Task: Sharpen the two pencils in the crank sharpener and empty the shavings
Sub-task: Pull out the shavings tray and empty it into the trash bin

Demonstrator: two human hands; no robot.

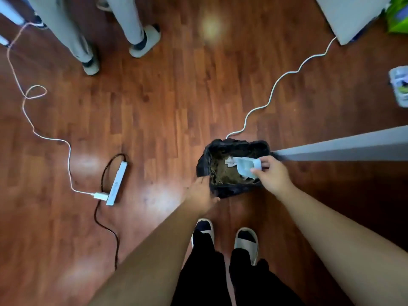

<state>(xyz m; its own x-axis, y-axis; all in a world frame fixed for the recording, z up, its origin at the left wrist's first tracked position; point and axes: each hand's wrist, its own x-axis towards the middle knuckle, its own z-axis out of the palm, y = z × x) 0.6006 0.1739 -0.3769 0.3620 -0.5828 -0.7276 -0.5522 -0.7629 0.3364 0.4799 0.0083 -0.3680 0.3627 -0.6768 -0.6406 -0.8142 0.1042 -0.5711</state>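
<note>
A small waste bin lined with a black bag [204, 160] stands on the wooden floor in front of my feet. Brown shavings and scraps of paper [223, 171] lie inside it. My right hand [272, 175] holds a pale translucent shavings tray [246, 166] tilted over the bin's opening. My left hand [202, 195] rests against the near left rim of the bag. No pencils and no sharpener body are in view.
A white power strip [117, 184] with a black cable and white charger lies on the floor to the left. A white cord [273, 85] snakes away behind the bin. A grey table edge [342, 146] juts in at right. Another person's legs [136, 25] stand at the far left.
</note>
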